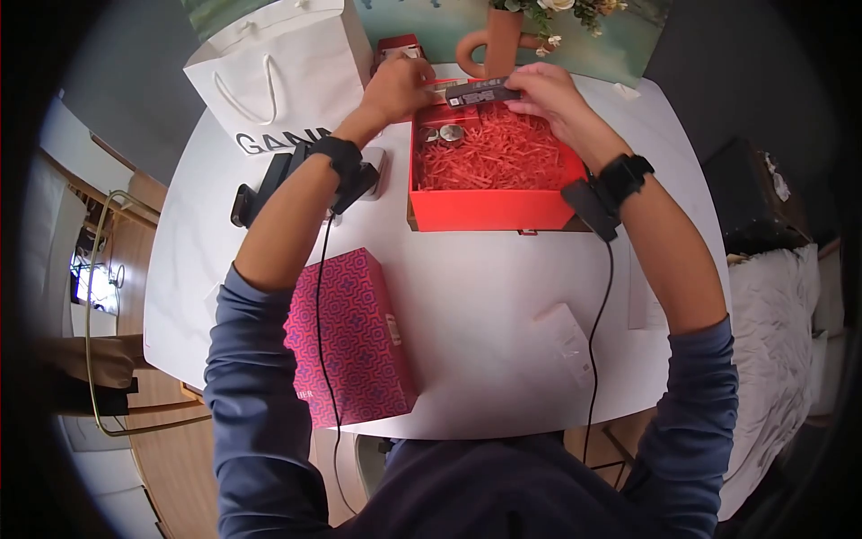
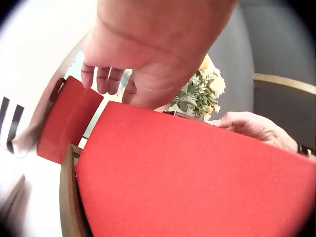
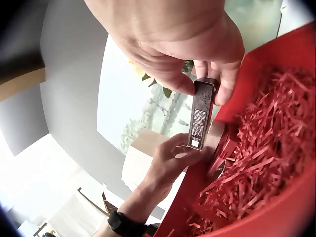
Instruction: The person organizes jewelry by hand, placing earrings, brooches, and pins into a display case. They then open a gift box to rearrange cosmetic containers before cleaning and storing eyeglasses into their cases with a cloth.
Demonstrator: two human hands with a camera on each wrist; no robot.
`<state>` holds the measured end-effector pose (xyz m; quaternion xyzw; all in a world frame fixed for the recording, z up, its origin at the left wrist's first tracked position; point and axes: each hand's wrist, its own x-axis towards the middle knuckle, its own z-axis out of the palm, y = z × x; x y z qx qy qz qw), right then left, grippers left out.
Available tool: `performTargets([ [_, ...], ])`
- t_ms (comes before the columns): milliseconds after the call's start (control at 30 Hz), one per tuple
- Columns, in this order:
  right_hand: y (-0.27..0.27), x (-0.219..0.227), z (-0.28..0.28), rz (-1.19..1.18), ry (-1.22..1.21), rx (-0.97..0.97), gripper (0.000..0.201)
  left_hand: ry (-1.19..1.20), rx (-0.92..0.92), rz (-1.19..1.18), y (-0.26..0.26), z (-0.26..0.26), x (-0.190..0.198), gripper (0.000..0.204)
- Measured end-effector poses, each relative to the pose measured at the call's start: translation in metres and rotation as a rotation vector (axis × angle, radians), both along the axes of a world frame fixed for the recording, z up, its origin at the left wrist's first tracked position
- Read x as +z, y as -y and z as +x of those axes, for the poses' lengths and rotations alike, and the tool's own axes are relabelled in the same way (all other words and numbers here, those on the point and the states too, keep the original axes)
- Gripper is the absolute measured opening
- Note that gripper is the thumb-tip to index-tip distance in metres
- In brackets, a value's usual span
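Note:
My right hand [image 1: 549,94] pinches one end of a slim dark box [image 3: 201,116] with small white print, over the far side of an open red gift box [image 1: 492,209]. My left hand [image 1: 395,88] is at the gift box's far left corner, pinching a small beige piece [image 3: 215,133] beside the dark box. From the left wrist, the red wall [image 2: 197,177] hides the tips of its thumb and index finger. Red shredded paper [image 1: 503,157] fills the gift box, with a small round silvery item [image 1: 452,134] lying in it.
A white paper bag [image 1: 296,76] stands back left, near a small red box [image 1: 398,43]. A pink patterned box [image 1: 346,341] sits front left, and a clear packet [image 1: 566,341] front right. Behind stands a terracotta vase [image 1: 503,43] with flowers. Dark items [image 1: 260,190] lie under my left forearm.

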<state>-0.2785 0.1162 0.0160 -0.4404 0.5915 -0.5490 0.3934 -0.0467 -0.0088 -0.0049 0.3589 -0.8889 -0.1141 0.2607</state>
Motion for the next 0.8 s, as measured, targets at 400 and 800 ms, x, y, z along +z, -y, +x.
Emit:
performTargets([
  [400,0.041,-0.033,0.031,0.046,-0.169,-0.057,0.017,0.097,0.047,-0.066,-0.007,0.002,-0.006,0.073],
  [800,-0.326,-0.031,0.025,0.230,-0.798,0.306,0.068,-0.313,-0.078,0.253,-0.052,0.035,0.032,0.050],
])
